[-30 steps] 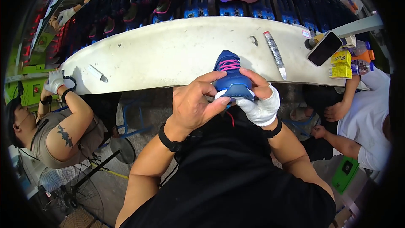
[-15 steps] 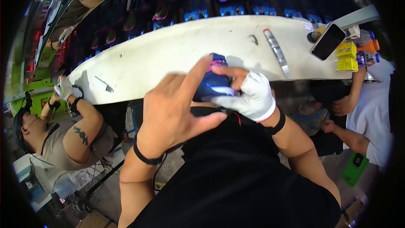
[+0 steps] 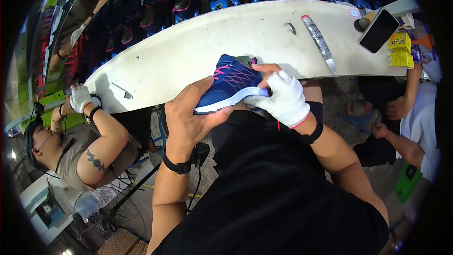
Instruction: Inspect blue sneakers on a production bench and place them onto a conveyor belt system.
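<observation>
A blue sneaker (image 3: 230,82) with pink laces sits between both hands: the bare left hand (image 3: 188,115) cups its toe and sole, and the white-gloved right hand (image 3: 283,99) pinches its heel, over the white workbench (image 3: 198,47) edge.

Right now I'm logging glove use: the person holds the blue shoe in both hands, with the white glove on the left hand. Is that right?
Not quite. The head view shows the white glove on the right hand; the left hand is bare, with a dark band at the wrist. Both hands do hold the blue shoe.
</observation>
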A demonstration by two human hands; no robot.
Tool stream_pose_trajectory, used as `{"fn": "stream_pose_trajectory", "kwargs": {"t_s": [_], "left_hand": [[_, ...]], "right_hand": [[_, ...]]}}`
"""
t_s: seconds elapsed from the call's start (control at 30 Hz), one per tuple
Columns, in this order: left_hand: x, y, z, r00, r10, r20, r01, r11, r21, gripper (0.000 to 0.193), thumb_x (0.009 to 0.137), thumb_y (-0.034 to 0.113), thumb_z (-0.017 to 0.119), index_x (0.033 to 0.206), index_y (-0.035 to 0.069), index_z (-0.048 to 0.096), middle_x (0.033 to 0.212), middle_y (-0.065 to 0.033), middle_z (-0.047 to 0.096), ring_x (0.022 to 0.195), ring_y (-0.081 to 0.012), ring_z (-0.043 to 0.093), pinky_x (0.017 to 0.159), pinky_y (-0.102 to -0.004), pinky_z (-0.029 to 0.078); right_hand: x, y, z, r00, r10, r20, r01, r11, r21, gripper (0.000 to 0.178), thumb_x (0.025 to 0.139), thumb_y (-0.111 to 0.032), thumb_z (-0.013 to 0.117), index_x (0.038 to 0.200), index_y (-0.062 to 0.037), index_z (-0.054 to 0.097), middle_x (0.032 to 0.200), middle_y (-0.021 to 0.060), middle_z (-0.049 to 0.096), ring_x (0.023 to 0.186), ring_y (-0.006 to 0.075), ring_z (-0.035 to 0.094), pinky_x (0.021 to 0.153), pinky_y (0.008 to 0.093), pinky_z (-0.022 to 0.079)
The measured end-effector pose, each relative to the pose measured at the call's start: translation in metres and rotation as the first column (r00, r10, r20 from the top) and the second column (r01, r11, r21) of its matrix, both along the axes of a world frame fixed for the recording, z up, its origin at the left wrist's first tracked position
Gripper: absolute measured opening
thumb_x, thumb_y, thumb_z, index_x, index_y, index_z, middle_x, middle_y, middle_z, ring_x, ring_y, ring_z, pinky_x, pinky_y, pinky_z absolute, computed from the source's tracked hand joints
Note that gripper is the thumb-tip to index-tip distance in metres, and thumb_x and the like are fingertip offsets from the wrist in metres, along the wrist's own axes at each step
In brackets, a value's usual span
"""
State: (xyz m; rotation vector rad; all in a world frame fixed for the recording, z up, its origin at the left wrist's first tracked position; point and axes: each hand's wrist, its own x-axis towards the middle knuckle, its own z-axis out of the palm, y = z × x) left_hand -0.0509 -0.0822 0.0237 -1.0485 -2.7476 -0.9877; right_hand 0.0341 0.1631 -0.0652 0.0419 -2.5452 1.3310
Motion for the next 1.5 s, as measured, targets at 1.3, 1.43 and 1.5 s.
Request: {"fn": "stream_pose_trajectory", "kwargs": {"t_s": [1.3,1.43,1.5], "left_hand": [[0.025,0.060,-0.061,0.956,-0.292,0.000,0.277,0.909,0.312,0.044,0.079,0.041,0.091,0.098,0.011,0.066,0.111,-0.0048,0.063,0.103,-0.0293,0.065,0.075,-0.0422,0.058],[0.024,0.042,-0.074,0.967,-0.245,0.062,0.216,0.929,0.301,0.037,0.084,0.025,0.091,0.112,0.011,0.071,0.125,-0.0086,0.066,0.114,-0.0309,0.067,0.085,-0.0425,0.061],[0.021,0.027,-0.086,0.991,-0.131,-0.026,0.134,0.981,0.140,0.055,0.086,0.007,0.085,0.139,0.011,0.070,0.145,-0.0139,0.065,0.126,-0.0351,0.068,0.095,-0.0451,0.062]], "right_hand": [[0.002,0.058,0.087,0.816,0.530,-0.232,-0.526,0.846,0.081,0.049,0.068,-0.021,0.107,0.097,-0.0067,0.070,0.102,0.0132,0.081,0.099,0.0329,0.082,0.091,0.0463,0.064],[-0.001,0.064,0.071,0.823,0.451,-0.345,-0.502,0.862,-0.068,0.049,0.071,-0.028,0.107,0.103,-0.0068,0.076,0.104,0.0121,0.082,0.100,0.0335,0.082,0.092,0.0457,0.064],[0.002,0.067,0.049,0.842,0.283,-0.459,-0.441,0.851,-0.284,0.049,0.077,-0.031,0.105,0.102,-0.0021,0.074,0.101,0.0176,0.082,0.097,0.0359,0.081,0.094,0.0513,0.064]]}}
